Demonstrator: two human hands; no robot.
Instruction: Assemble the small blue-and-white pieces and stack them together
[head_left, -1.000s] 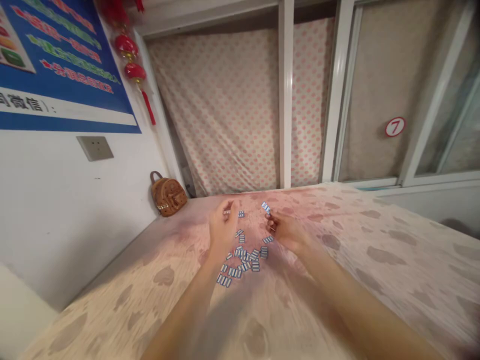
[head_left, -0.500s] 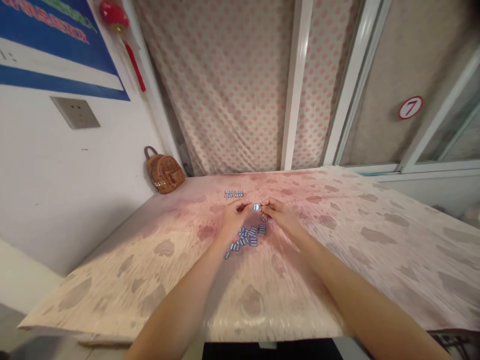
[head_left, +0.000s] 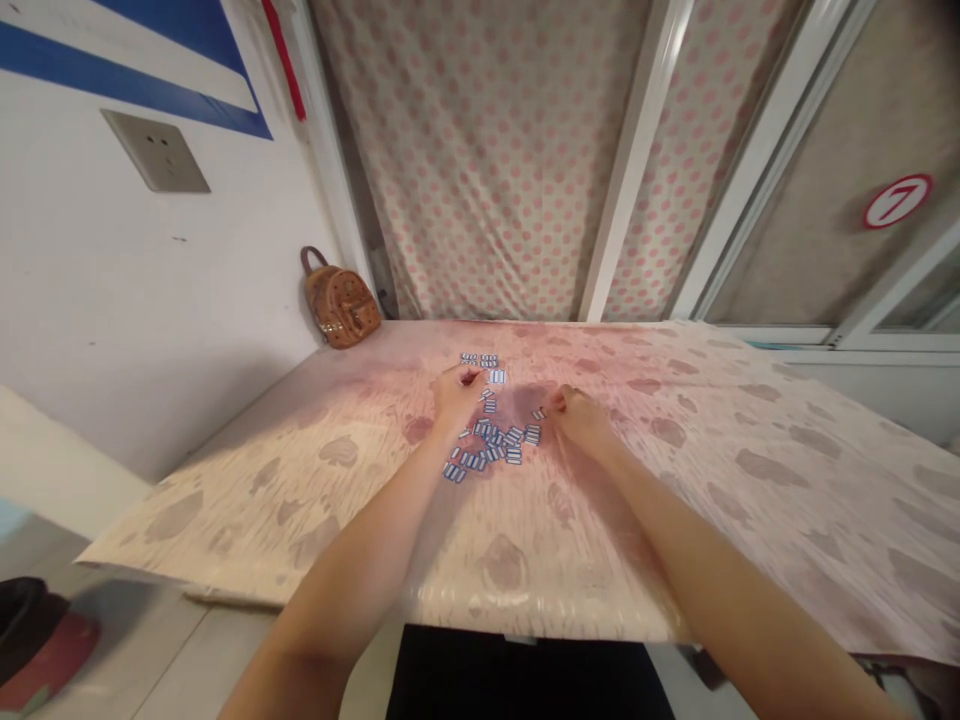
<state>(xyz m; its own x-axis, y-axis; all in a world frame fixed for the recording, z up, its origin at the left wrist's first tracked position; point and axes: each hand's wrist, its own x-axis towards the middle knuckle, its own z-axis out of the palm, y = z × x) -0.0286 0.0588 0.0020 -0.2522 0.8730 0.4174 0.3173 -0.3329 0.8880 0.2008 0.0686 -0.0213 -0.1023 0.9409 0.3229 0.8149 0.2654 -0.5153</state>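
My left hand is closed in a pinch on a small blue-and-white striped piece, held just in front of two small groups of like pieces. To the right, my right hand has its fingers drawn together; whether anything is in them is hidden. A single small piece lies beside its fingertips. Between my forearms, several more blue-and-white striped pieces are scattered in a loose pile. They are too small to tell their exact kind.
A patterned cloth covers the table. At its far left corner a brown backpack-shaped bag leans near the wall. Dotted curtains hang behind. A dark-lined bin stands on the floor at left.
My hands have moved apart: the left carries the striped piece toward the far groups, the right has drawn off to the right. The view has tilted down and turned left.
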